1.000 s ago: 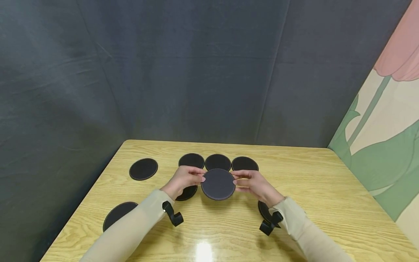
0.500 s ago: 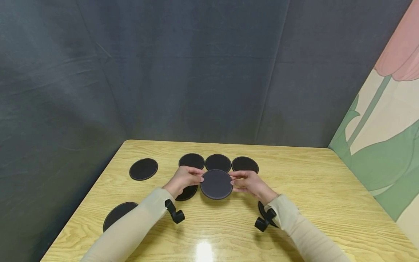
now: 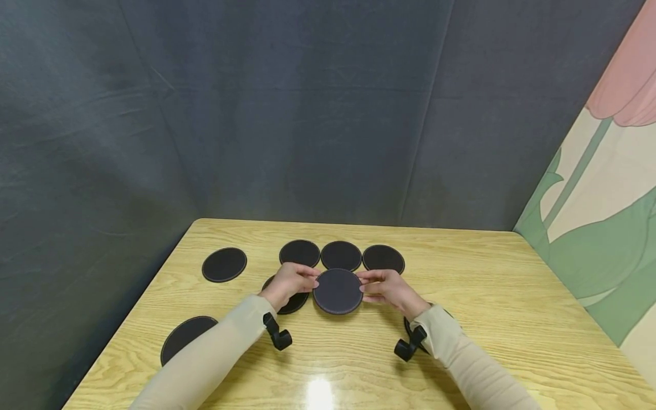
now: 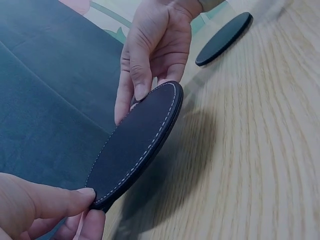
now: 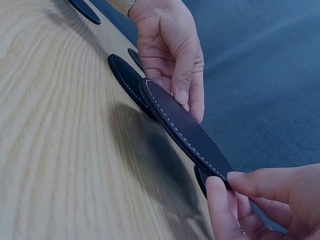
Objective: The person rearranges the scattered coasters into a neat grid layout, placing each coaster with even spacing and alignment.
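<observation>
A round dark leather coaster [image 3: 338, 291] with pale edge stitching is held between my two hands. My left hand [image 3: 292, 283] pinches its left edge, thumb on top. On the opposite edge, my right hand [image 3: 386, 290] pinches it the same way. Both wrist views show the coaster tilted, with its shadow on the wood below. Just behind it, three matching coasters lie in a row: a left one [image 3: 299, 252], a middle one [image 3: 341, 254] and a right one [image 3: 383, 258]. Another coaster [image 3: 295, 302] lies flat, partly hidden under my left hand.
More coasters lie on the wooden table [image 3: 512, 296]: one at the far left [image 3: 224, 265], one at the near left [image 3: 184, 337] partly behind my left sleeve, and one mostly covered by my right wrist. A dark curtain [image 3: 328, 114] hangs behind the table.
The held coaster has shifted slightly left and come down closer to the table. My right hand moved left with it, and my left hand shifted only a little.
</observation>
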Tool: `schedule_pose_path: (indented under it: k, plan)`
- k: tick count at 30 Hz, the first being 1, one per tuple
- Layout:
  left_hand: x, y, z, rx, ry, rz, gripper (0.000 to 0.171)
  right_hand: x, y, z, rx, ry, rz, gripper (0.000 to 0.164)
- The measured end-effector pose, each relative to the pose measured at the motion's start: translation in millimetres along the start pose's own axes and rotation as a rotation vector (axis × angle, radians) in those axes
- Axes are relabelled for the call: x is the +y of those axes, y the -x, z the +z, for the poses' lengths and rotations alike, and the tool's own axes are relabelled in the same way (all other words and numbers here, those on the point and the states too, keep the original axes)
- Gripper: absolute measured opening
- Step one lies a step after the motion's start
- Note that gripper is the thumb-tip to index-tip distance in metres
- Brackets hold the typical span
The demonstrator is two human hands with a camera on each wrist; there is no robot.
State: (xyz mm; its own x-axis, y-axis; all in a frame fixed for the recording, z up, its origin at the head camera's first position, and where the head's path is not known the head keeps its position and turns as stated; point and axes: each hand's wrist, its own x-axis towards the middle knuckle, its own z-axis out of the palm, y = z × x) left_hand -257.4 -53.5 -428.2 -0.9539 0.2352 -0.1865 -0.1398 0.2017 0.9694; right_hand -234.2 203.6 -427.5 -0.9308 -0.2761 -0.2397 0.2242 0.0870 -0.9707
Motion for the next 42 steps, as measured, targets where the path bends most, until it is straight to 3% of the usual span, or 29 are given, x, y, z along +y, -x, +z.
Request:
schedule_pose_path:
  k: [19,42]
  plan:
    - [-7.3,-7.5,5.1,0.031,-0.061,0.015,0.024,6.7,-13.4,8.1,0.109,0.106,0.059,0.038]
    - [-6.7,-9.9,7.2,0.046,-0.154,0.012,0.024,7.3,-17.9,9.7,0.131,0.145,0.089,0.036]
